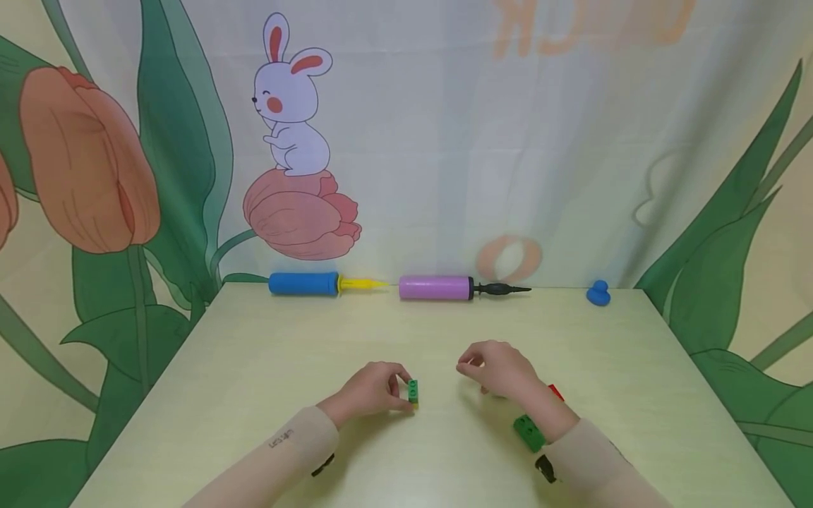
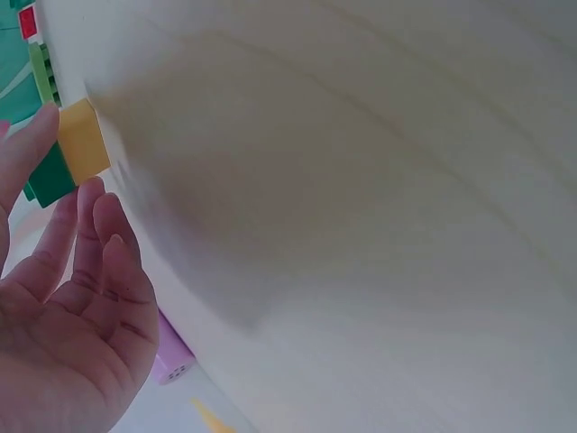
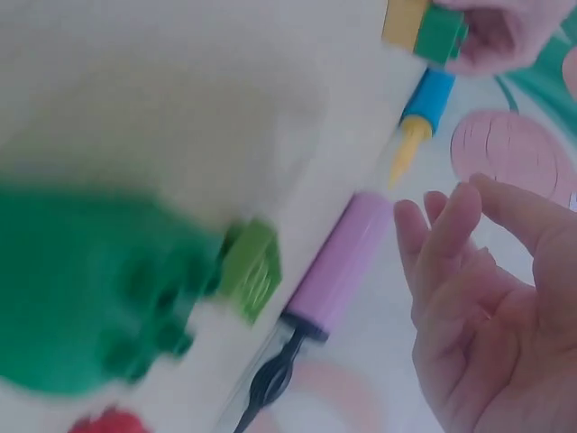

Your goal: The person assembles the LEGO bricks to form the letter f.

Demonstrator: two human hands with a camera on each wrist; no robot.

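Note:
My left hand [image 1: 375, 389] pinches a small stack of toy bricks between thumb and fingers: a green brick [image 1: 413, 390] joined to a yellow brick [image 2: 84, 142]. Across from it, my right hand [image 1: 502, 368] hovers over the table, fingers loosely bent and nothing visible between them. Below the right forearm lies a larger green brick [image 1: 529, 432], partly covered by the sleeve. A red brick [image 1: 556, 392] peeks out beyond that forearm. The right wrist view also has a light green brick [image 3: 251, 271], which the right hand and arm hide from the head view.
Along the table's back edge lie a blue pump [image 1: 303, 283] with a yellow nozzle and a purple pump [image 1: 435, 288] with a black nozzle. A small blue duck-shaped object [image 1: 598, 293] sits at the back right. Behind hangs a printed curtain [image 1: 413, 141].

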